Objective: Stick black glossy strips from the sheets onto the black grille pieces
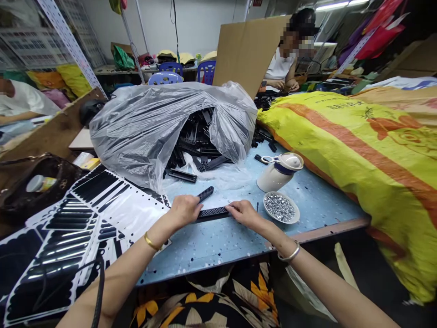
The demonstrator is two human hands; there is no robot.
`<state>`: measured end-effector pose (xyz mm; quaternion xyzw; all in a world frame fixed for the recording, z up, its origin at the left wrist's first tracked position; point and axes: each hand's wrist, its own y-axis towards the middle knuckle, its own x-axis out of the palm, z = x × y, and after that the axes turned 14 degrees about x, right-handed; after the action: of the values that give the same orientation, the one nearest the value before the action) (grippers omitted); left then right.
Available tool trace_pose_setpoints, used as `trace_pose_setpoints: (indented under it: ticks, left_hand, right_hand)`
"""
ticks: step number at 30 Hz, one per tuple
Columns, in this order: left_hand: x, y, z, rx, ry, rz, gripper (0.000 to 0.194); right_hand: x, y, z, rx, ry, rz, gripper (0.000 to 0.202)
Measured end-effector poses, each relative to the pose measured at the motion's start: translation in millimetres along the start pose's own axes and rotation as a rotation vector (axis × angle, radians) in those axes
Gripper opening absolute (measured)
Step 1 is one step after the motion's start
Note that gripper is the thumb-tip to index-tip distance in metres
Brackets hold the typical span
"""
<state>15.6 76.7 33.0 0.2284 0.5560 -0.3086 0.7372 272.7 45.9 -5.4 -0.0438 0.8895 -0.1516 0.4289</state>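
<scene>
Between my two hands lies a flat black perforated strip (214, 212), held low over the blue table. My left hand (185, 210) is closed around its left end. A second black perforated piece (206, 194) angles up from beside those left fingers; whether they grip it too I cannot tell. At the strip's right end, my right hand (244, 213) pinches with thumb and fingertips. Just right of that hand sits a white bowl (296, 217) full of small shiny bits. Behind the bowl stands a white lidded mug (273, 178).
A large clear plastic bag (136, 123) spills black plastic pieces (191, 148) at the back. Sheets of black stickers (68, 232) cover the left side. A full yellow sack (344, 132) leans along the right edge. Two people (282, 68) sit beyond, one at each side.
</scene>
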Motion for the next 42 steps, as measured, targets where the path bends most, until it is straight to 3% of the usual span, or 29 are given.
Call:
trace_pose_setpoints:
  ticks: [5,9,11,14,20,25,27,29,33,35,38,40,42]
  left_hand:
    - [19.2,-39.7,18.8,0.076,-0.064,-0.065,0.012]
    - [30.2,-52.7,20.4,-0.023,-0.130,-0.008,0.021]
    - [33.2,-52.4,20.8,-0.058,-0.133,-0.015,0.022]
    - [33.7,-47.8,22.0,-0.067,-0.095,-0.020,0.014]
    - [27.6,-33.9,12.6,-0.142,0.019,0.155,0.008]
    - [24.2,-27.7,-6.7,-0.233,0.021,0.181,0.028]
    - [20.1,-24.4,-12.9,-0.244,0.008,0.122,0.043]
    - [14.8,-19.9,-16.3,-0.209,-0.009,0.024,0.042]
    - [5.8,-17.4,-12.4,-0.117,-0.034,-0.073,0.023]
    - [3.2,-22.7,-7.8,-0.085,-0.049,-0.105,0.022]
    - [-1.9,-30.0,-8.4,-0.014,-0.114,-0.146,0.033]
    - [-7.8,-26.2,-18.8,0.026,-0.101,-0.081,0.038]
    - [-14.4,-12.1,-36.3,0.034,0.002,0.037,0.031]
  right_hand:
    - [13.5,-8.9,4.7,0.022,0.079,-0.049,0.011]
    - [17.1,-14.5,7.0,0.029,0.078,-0.053,0.040]
    - [15.8,-13.5,4.7,0.010,0.043,-0.071,0.042]
    - [14.1,-6.2,-3.2,-0.033,-0.031,-0.084,0.023]
    - [21.3,28.6,-23.6,-0.062,-0.126,0.073,0.019]
    - [19.4,51.7,-30.2,-0.091,-0.187,0.116,0.050]
    - [14.5,55.2,-33.3,-0.118,-0.223,0.113,0.066]
    - [10.2,55.9,-39.2,-0.163,-0.270,0.096,0.067]
    - [7.8,41.6,-50.5,-0.261,-0.372,0.039,0.031]
    - [8.0,25.2,-48.0,-0.291,-0.410,0.014,0.022]
    - [5.7,-0.4,-33.6,-0.334,-0.431,-0.018,0.028]
    - [1.7,-9.2,-24.5,-0.374,-0.394,-0.004,0.044]
    - [-4.1,-6.4,-22.0,-0.387,-0.373,0.057,0.051]
